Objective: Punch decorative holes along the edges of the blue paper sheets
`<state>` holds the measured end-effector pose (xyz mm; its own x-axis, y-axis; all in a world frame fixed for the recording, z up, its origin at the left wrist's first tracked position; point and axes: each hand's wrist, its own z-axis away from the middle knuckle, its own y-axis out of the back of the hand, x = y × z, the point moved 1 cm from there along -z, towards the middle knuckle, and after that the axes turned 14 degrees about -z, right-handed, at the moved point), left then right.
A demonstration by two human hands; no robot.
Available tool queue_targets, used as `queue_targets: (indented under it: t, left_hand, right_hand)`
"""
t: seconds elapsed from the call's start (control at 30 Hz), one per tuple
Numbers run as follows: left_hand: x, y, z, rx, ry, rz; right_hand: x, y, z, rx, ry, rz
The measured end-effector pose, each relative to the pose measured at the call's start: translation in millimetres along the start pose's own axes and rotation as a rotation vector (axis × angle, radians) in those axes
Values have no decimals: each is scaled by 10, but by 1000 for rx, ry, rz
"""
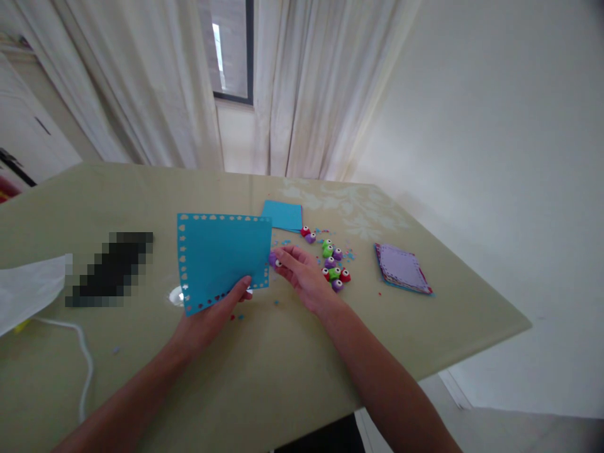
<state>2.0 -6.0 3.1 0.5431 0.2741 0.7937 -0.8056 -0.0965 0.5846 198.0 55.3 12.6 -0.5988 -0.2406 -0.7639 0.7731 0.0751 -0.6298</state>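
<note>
A blue sheet of paper (224, 255) with small shapes punched along its edges is held up by my left hand (236, 297), thumb in front and fingers behind. At the sheet's right edge, my right hand (302, 274) grips a small purple craft punch (274, 259) with a googly eye. Holes show along the top, left and bottom edges, and part of the right. Several more red, green and purple punches (334, 273) lie on the table just right of my right hand. Tiny punched paper bits (349, 255) are scattered around them.
A stack of plain blue sheets (283, 215) lies behind my hands. To the right sits a pile of punched sheets (404, 268), purple on top. On the left are a blurred-out dark object (111, 270), a white sheet (31, 289) and a white cable (85, 352). The table (264, 377) ends near the wall.
</note>
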Motion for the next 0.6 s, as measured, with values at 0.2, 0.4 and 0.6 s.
queue_targets:
  t: [0.2,0.4,0.6]
  left_hand:
    - [-59,-37,-12,-39,-5,-28]
    - [-169,-83,-39,-45,-58,-35]
    - [-159,-82,-57,-62,-54,-83]
  right_hand:
    - [58,20,-14,-34,35,136]
    - [105,21,-10,-8,71,166]
    - [93,-11,8,-4,7,35]
